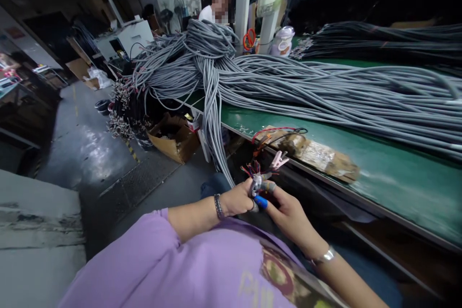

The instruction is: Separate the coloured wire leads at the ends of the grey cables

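Note:
My left hand (238,198) is closed around the end of a grey cable (221,154) that runs down from the bench. Thin coloured wires (252,169) fan out of that end above my fingers. My right hand (288,211) meets it from the right, fingers pinched at the same cable end, with blue and taped fingertip covers (262,202) showing. A pink clip (278,160) sits just above both hands, at the bench edge. Both hands are in front of my lilac shirt, below the green bench.
A big heap of grey cables (325,89) covers the green bench (390,173). A taped cardboard piece (317,154) with red and black wires lies at the bench edge. A cardboard box (173,139) stands on the floor at left. Another person (216,7) sits behind the heap.

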Demonstrator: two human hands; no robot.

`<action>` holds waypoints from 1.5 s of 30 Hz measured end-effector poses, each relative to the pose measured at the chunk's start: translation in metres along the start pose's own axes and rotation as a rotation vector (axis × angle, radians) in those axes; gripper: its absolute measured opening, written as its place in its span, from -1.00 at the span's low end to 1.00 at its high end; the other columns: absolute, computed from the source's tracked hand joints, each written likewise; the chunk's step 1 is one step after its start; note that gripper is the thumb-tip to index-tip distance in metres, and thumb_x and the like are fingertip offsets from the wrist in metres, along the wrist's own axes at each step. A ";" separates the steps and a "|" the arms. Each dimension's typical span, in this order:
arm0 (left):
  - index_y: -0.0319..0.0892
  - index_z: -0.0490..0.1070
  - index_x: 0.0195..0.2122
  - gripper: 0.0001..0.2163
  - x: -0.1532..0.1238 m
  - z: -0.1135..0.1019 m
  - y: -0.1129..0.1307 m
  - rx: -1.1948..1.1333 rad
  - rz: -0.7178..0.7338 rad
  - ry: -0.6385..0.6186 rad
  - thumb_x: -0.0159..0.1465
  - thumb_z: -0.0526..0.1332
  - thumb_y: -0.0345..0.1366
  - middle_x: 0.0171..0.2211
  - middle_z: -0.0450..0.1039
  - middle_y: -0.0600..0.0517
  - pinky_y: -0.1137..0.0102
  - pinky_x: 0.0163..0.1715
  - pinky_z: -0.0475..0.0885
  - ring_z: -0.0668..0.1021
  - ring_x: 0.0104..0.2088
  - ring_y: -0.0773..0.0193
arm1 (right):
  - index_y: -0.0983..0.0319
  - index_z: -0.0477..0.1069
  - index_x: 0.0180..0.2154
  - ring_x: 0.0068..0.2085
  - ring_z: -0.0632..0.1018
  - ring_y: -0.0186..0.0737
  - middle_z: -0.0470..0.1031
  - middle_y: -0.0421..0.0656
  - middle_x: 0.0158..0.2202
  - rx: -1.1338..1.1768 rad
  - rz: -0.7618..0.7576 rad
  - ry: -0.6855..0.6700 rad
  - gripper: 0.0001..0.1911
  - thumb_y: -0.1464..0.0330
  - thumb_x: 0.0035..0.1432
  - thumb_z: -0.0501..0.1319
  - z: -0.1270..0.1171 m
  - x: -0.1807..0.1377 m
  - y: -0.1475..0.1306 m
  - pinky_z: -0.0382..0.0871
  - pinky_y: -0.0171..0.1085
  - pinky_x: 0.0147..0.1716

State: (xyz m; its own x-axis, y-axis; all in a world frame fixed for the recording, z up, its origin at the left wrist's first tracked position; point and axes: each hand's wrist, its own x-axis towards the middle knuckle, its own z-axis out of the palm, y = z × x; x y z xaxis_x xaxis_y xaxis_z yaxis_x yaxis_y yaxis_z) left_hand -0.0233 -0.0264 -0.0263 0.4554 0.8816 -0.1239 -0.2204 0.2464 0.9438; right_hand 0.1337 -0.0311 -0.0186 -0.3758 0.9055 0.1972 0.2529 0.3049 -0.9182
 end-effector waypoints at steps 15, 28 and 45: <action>-0.18 0.47 -0.12 -0.41 0.003 0.002 -0.002 0.019 -0.034 0.151 -0.23 0.11 -0.64 -0.31 0.47 0.08 0.45 -0.21 0.34 0.46 -0.27 0.28 | 0.15 0.43 -0.25 -0.45 0.53 -0.08 0.56 -0.13 -0.43 -0.184 0.144 0.170 -0.76 0.23 -0.01 0.21 0.005 -0.002 0.002 0.38 -0.16 -0.42; -0.20 0.46 -0.06 -0.61 0.011 0.000 -0.018 0.276 0.043 0.221 0.04 0.31 -0.44 -0.26 0.53 0.01 0.33 -0.08 0.39 0.52 -0.22 0.22 | 0.17 0.40 -0.27 -0.39 0.55 -0.16 0.58 -0.12 -0.35 0.324 0.340 0.247 -0.71 0.27 -0.11 0.32 0.000 0.002 0.016 0.45 -0.25 -0.40; -0.24 0.48 -0.16 -0.70 0.001 -0.001 -0.001 0.150 0.121 0.248 0.08 0.38 -0.27 -0.26 0.54 -0.02 0.39 -0.16 0.41 0.54 -0.25 0.26 | 0.23 0.47 -0.22 -0.31 0.54 -0.13 0.57 -0.09 -0.32 0.028 0.121 0.206 -0.69 0.14 0.18 0.14 0.003 -0.003 0.007 0.40 -0.23 -0.27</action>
State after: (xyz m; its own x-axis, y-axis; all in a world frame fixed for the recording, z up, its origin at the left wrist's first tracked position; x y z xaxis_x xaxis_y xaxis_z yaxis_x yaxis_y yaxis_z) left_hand -0.0238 -0.0253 -0.0275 0.2055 0.9767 -0.0616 -0.1215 0.0879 0.9887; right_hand 0.1342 -0.0323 -0.0269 -0.1539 0.9768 0.1486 0.2593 0.1851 -0.9479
